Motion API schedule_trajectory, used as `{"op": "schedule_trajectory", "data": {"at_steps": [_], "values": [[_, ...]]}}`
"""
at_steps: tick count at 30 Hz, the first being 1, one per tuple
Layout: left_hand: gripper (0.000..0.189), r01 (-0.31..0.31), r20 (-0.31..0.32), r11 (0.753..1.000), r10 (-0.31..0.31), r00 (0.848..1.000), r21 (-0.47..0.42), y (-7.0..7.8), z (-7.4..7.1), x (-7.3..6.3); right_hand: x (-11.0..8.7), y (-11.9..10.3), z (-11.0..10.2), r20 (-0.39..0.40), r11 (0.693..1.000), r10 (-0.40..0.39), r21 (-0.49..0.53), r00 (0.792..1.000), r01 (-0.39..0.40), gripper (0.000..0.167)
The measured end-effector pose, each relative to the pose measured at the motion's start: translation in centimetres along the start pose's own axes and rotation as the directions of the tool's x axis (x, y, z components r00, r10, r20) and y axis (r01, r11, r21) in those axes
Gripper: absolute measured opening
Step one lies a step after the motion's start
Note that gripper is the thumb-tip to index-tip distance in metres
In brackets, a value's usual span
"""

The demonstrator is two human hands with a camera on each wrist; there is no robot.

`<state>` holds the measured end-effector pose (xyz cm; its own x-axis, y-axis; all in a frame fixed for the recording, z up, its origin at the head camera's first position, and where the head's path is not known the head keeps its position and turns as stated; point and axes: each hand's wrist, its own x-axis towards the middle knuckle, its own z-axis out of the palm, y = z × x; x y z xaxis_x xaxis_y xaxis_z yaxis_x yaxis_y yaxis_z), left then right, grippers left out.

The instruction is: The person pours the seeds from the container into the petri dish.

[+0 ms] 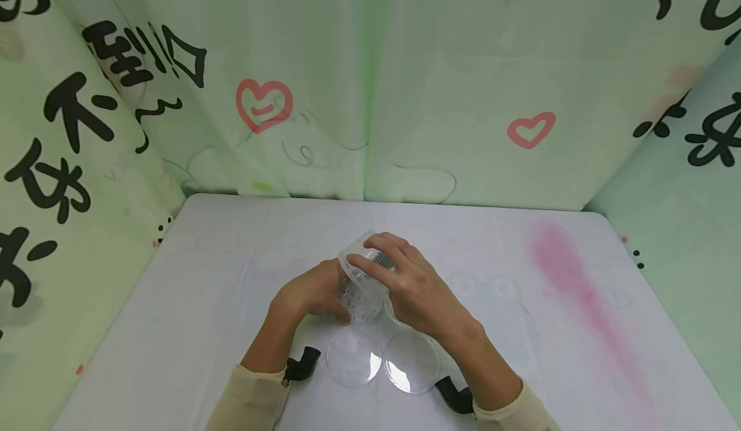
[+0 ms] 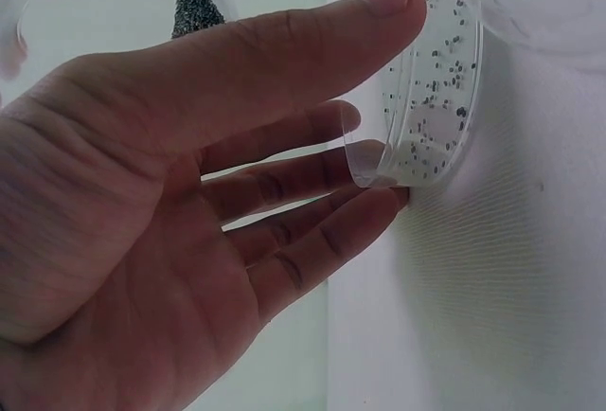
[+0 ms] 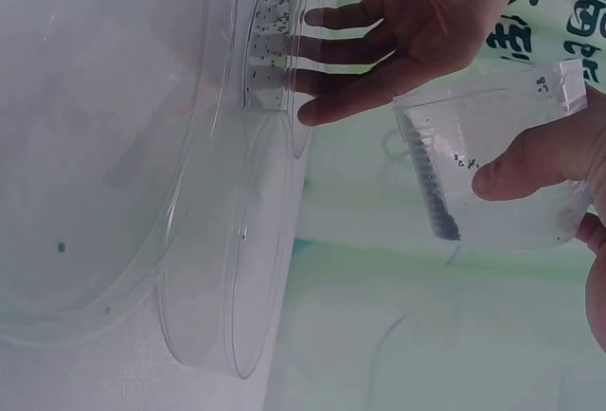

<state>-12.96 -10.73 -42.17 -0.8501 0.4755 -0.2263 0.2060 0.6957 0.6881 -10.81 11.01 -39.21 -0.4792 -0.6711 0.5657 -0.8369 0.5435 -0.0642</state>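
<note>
My left hand (image 1: 312, 293) holds the side of a clear round petri dish (image 2: 436, 98), thumb on the near side and fingers round the far side. Small dark, seed-like grains lie scattered over the bottom of this dish. My right hand (image 1: 421, 283) grips a clear plastic bag (image 3: 502, 146) between thumb and fingers, tilted above the dish. A dark band of the same grains (image 2: 194, 8) has gathered along one edge of the bag. In the head view, a printed label covers part of the bag.
Two clear dishes stand side by side nearer me, one on the left (image 1: 352, 357) and one on the right (image 1: 412, 361). Another dish (image 1: 391, 312) is partly hidden under my right hand. The white table (image 1: 492, 328) has a pink stain and ends at green curtains (image 1: 451, 83).
</note>
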Motion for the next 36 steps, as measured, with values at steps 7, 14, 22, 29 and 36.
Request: {"op": "schedule_trajectory", "data": {"at_steps": [7,14,22,29,36], "values": [[0.086,-0.003,0.005,1.000,0.004,1.000,-0.004,0.05,0.00,-0.03,0.01,-0.13,-0.08,-0.004,1.000,-0.002,-0.002,1.000,0.002,0.078],[0.082,-0.009,0.005,1.000,0.009,1.000,-0.002,0.03,-0.05,-0.03,0.02,-0.19,-0.04,-0.008,1.000,-0.012,-0.022,1.000,0.012,0.078],[0.082,-0.023,0.010,1.000,0.023,1.000,-0.007,-0.02,-0.07,-0.06,-0.01,-0.28,0.03,0.007,0.999,-0.012,-0.031,1.000,0.013,0.078],[0.081,-0.005,0.005,1.000,0.005,1.000,-0.005,-0.04,0.03,0.02,0.06,-0.33,0.00,-0.007,0.999,-0.020,-0.036,1.000,0.020,0.078],[0.078,-0.005,-0.001,1.000,0.005,1.000,-0.006,-0.16,0.10,0.12,0.06,-0.29,0.14,-0.019,0.997,-0.032,-0.064,0.999,0.031,0.075]]}}
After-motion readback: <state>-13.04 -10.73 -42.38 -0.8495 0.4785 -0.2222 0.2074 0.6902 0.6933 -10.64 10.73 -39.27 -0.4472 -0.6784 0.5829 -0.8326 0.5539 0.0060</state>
